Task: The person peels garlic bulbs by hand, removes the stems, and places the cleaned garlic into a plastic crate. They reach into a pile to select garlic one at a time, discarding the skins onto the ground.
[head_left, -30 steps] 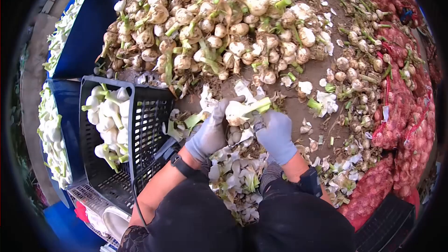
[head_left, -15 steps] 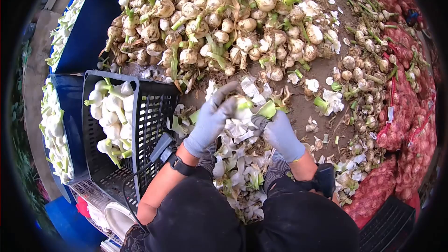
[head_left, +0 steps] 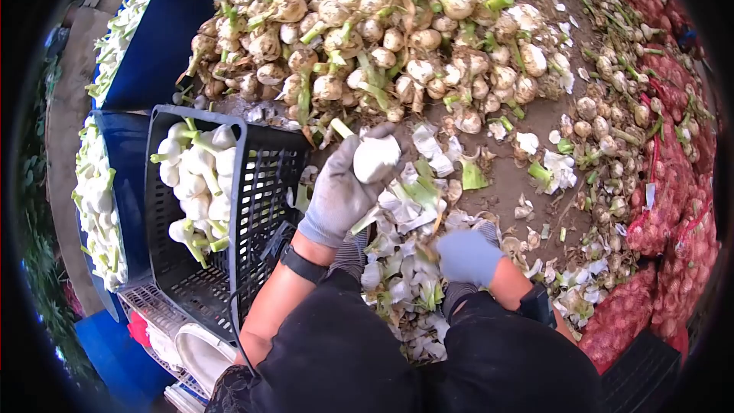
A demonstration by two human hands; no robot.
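My left hand [head_left: 339, 197], in a grey-white glove, is closed around a clean white garlic bulb [head_left: 376, 158] whose short green stem points up and left. My gloved right hand [head_left: 468, 257] is low beside my right knee, over the scraps; its fingers are blurred, and I cannot make out anything in them. Peeled garlic skins [head_left: 405, 260] lie between my legs. Ahead is a large heap of unpeeled, soil-stained garlic [head_left: 359, 38]. Left of my left hand stands a black crate [head_left: 260, 176] with clean white garlic bulbs [head_left: 200, 176] in it.
Blue bins [head_left: 164, 46] filled with trimmed white garlic line the left side. On the right lie red mesh sacks [head_left: 664, 206] of garlic, with loose small bulbs [head_left: 604, 138] strewn along them. A white bucket [head_left: 202, 356] stands at the lower left.
My hands have parted. The left now holds the cleaned garlic bulb up, while the right has dropped lower toward my knee. Green-white peel now lies on the scraps. The view has shifted slightly.
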